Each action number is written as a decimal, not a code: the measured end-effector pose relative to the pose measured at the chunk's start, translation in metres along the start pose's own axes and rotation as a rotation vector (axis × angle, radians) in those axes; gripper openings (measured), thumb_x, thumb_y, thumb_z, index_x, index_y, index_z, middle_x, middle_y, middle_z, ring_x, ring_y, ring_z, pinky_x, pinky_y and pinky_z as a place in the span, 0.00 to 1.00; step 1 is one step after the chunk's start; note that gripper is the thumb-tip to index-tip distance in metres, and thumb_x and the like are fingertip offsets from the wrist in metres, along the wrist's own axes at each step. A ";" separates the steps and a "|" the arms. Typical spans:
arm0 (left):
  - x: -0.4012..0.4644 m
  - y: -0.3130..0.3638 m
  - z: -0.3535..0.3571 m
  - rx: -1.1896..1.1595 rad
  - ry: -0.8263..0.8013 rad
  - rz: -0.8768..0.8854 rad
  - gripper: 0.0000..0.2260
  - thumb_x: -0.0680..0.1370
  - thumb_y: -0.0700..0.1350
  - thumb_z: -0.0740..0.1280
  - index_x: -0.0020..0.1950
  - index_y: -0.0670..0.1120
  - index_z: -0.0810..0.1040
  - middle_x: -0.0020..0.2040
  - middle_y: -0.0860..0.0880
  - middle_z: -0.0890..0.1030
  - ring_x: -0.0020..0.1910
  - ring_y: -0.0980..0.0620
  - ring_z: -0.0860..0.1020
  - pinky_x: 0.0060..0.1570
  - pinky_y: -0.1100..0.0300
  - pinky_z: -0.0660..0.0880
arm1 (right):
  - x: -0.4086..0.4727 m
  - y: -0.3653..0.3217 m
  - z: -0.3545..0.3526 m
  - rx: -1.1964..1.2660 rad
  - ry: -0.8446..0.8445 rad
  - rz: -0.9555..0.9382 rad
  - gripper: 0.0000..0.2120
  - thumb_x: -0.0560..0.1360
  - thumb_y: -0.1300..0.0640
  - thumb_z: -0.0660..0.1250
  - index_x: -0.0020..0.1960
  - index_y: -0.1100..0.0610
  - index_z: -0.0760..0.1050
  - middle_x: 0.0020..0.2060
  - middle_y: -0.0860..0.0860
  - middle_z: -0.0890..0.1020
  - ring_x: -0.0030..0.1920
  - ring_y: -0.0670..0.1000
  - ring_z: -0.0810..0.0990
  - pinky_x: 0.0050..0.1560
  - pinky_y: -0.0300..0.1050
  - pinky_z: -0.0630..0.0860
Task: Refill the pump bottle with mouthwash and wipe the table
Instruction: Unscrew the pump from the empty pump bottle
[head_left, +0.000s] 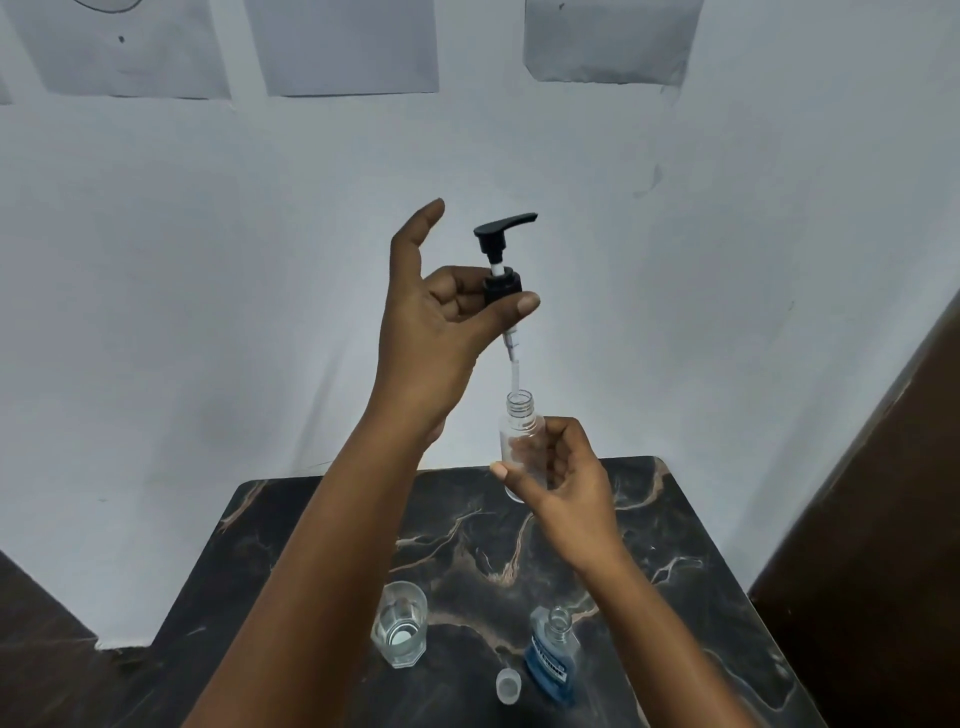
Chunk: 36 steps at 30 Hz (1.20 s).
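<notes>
My left hand (441, 322) pinches the collar of a black pump head (501, 254) and holds it high over the table. Its clear dip tube (515, 374) hangs down with its tip inside the open neck of a small clear bottle (517, 431). My right hand (561, 478) grips that bottle, which looks empty, upright above the table's far edge. A blue mouthwash bottle (551, 660) stands uncapped near the front of the dark marble table (675, 545), with its clear cap (508, 685) lying beside it on the left.
A clear drinking glass (399, 623) stands on the table to the left of the mouthwash bottle. A white wall with taped paper sheets (343, 47) rises behind the table. Dark wooden furniture (883, 519) stands to the right.
</notes>
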<state>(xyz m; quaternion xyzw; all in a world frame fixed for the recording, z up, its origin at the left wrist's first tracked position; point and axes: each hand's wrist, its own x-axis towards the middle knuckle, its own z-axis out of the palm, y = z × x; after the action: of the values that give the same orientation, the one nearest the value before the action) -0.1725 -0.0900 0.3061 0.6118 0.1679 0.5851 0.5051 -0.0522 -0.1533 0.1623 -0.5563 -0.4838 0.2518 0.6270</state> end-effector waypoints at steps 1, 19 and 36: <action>-0.001 -0.001 -0.001 -0.024 0.004 -0.014 0.40 0.69 0.35 0.77 0.74 0.52 0.61 0.45 0.47 0.85 0.50 0.50 0.85 0.52 0.60 0.80 | 0.000 0.000 0.000 0.003 0.004 -0.003 0.21 0.68 0.53 0.78 0.54 0.43 0.71 0.52 0.34 0.81 0.52 0.37 0.81 0.46 0.28 0.76; -0.006 -0.022 -0.024 -0.172 0.271 -0.173 0.22 0.73 0.37 0.75 0.63 0.48 0.72 0.43 0.49 0.87 0.47 0.51 0.85 0.50 0.52 0.82 | 0.004 0.022 -0.008 -0.002 -0.025 0.020 0.20 0.68 0.53 0.78 0.55 0.45 0.73 0.51 0.34 0.81 0.52 0.38 0.81 0.47 0.29 0.76; -0.099 -0.238 -0.054 0.390 0.197 -0.762 0.10 0.71 0.41 0.77 0.48 0.48 0.78 0.43 0.50 0.83 0.41 0.54 0.80 0.40 0.62 0.76 | 0.017 0.161 -0.055 -0.131 -0.158 0.302 0.20 0.66 0.61 0.79 0.53 0.53 0.75 0.48 0.48 0.84 0.48 0.47 0.83 0.48 0.36 0.79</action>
<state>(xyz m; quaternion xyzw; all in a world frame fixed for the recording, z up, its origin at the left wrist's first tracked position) -0.1542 -0.0425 0.0473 0.5314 0.5361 0.3699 0.5417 0.0394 -0.1226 0.0213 -0.6407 -0.4581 0.3537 0.5045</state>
